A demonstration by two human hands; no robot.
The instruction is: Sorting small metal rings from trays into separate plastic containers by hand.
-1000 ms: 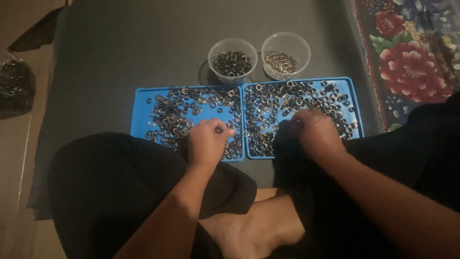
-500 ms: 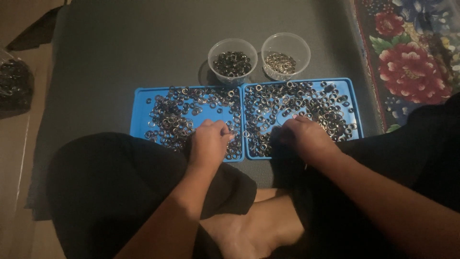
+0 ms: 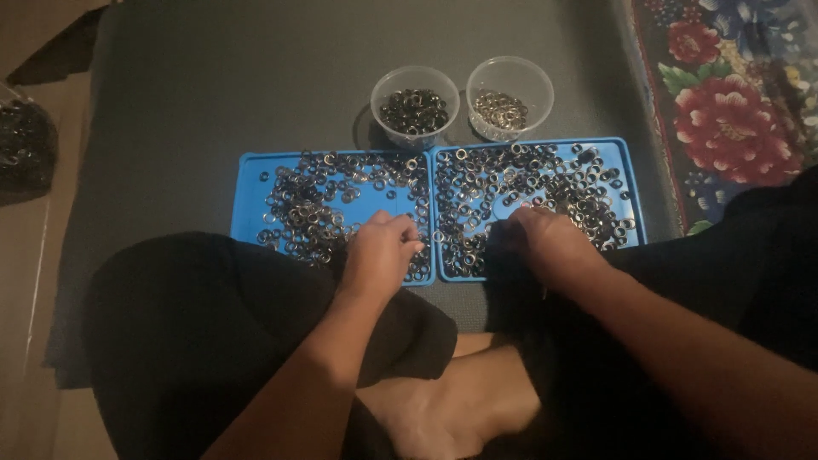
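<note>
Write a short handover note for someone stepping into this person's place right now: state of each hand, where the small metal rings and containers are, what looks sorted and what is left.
Left hand: resting on the near right corner of the left blue tray, fingers curled over the rings; whether it pinches one cannot be told.
Right hand: on the near part of the right blue tray, fingers down among the rings; grip hidden.
Both trays lie side by side on a dark mat.
Behind them stand two clear cups: the left cup with darker rings, the right cup with lighter ones.
Done: each cup partly filled.
Left: many loose rings across both trays.
</note>
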